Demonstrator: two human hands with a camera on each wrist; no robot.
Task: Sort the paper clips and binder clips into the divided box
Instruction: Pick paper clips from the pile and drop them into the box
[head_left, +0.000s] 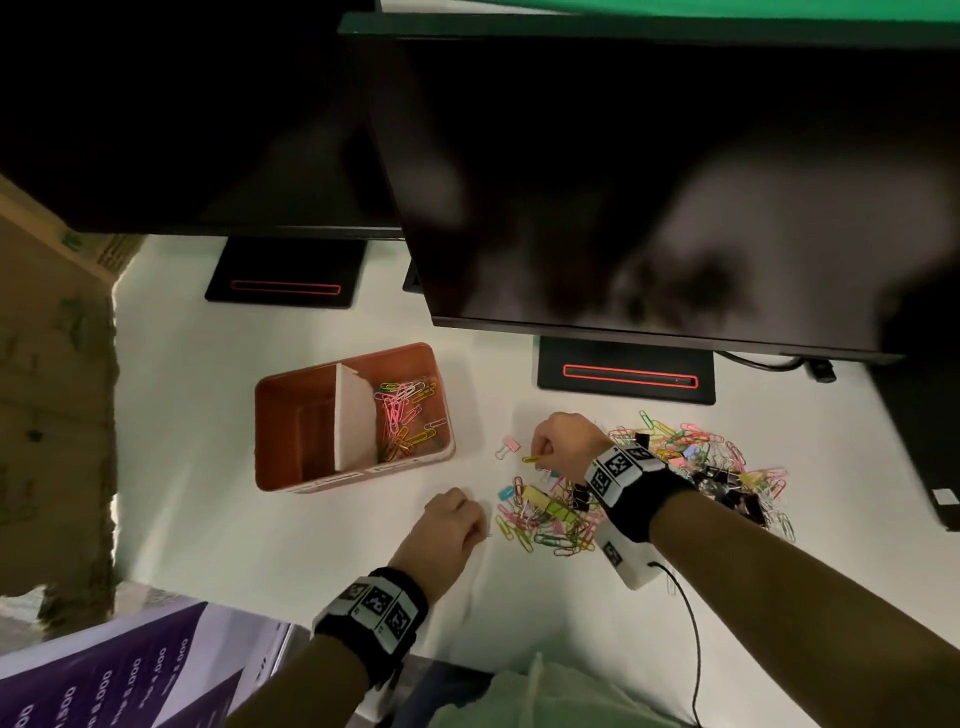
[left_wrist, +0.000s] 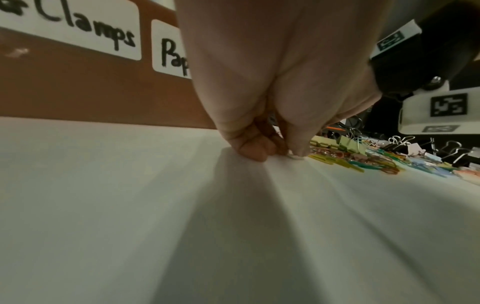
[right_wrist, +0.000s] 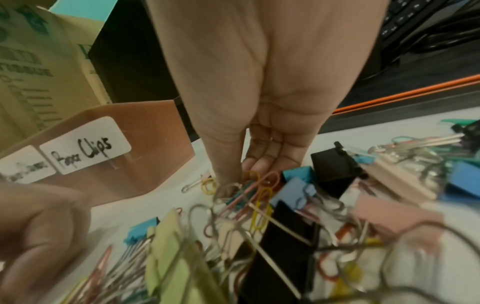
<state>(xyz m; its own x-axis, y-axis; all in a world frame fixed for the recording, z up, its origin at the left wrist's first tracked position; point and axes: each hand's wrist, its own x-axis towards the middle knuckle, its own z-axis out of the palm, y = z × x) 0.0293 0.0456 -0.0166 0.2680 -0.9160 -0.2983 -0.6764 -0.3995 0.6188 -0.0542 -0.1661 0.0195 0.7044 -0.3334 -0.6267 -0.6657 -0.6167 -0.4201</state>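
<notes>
The orange divided box (head_left: 270, 441) stands left of centre on the white desk; several coloured paper clips (head_left: 408, 410) lie in its right compartment. Its front labels read "Clamps" (left_wrist: 78, 26) and "Paper Clips" (right_wrist: 83, 150). A mixed pile of paper clips and binder clips (head_left: 675, 467) spreads to the right. My right hand (head_left: 540, 454) reaches over the pile's left edge and pinches a yellow paper clip (head_left: 531, 459). A pink binder clip (head_left: 508, 447) lies just left of it. My left hand (head_left: 480, 530) is curled low on the desk, its fingertips pinching a pale paper clip (left_wrist: 294, 157).
Two dark monitors hang over the back of the desk on black stands (head_left: 626, 371). A cardboard box (head_left: 52, 364) borders the left side. A black cable (head_left: 693, 623) runs from my right wrist towards the front edge. A dark keyboard (head_left: 930, 467) sits at the far right.
</notes>
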